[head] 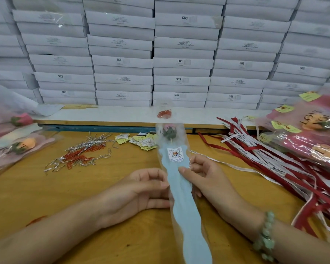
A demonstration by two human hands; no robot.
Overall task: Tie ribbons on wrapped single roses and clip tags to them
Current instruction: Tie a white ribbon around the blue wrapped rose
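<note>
Left hand (pixel 145 189) and right hand (pixel 204 180) grip the wrapped rose (pixel 181 187) from either side, fingers curled against its blue sleeve, over the wooden table (pixel 103 197). Right of the rose lie red and white ribbons (pixel 265 155). Left of it are paper clips (pixel 80 155), and behind it tags (pixel 141 141).

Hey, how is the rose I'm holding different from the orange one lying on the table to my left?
The held rose has a pink bloom on a pale blue backing; the orange rose sits in pinkish wrap. The left hand and right hand grip the held rose, its bloom pointing away, while the orange rose lies untouched on the table. Both are single wrapped roses.
</note>
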